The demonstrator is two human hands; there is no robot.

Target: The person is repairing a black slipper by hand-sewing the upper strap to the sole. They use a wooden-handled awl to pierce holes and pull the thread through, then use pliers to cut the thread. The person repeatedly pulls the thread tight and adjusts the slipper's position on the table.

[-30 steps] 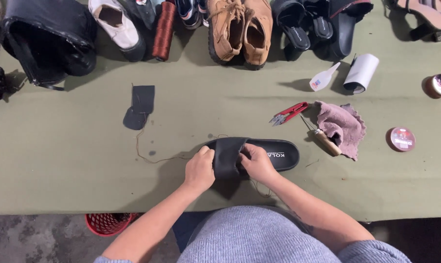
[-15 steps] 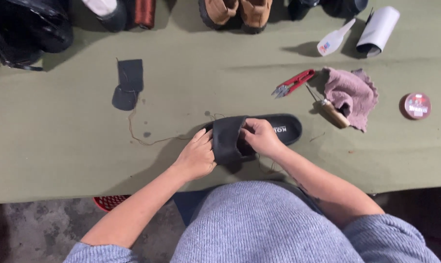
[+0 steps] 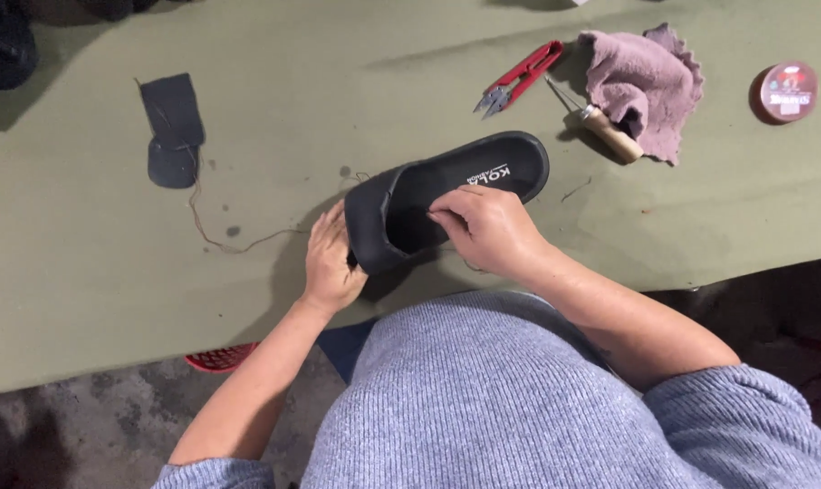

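Closest to you, your left hand (image 3: 331, 263) cups the outer side of the black slide sandal (image 3: 446, 195), fingers curled around the edge of its strap while the palm presses the toe end. Your right hand (image 3: 487, 226) lies on top of the footbed, its fingers drawn together and pinching at the strap's inner edge; whether they hold a needle, you cannot tell, since the fingertips cover that spot. So the sandal sits between both hands on the green table (image 3: 356, 81), its heel pointing away beyond your right hand. A thin thread (image 3: 220, 237) trails off to the left of your left hand toward a dark leather scrap (image 3: 172, 127) farther out. Beyond your right hand lie red thread snips (image 3: 519, 77), a wooden-handled awl (image 3: 609, 134) half covered by a pink cloth (image 3: 646, 81), and a round tin (image 3: 784, 91) well apart.
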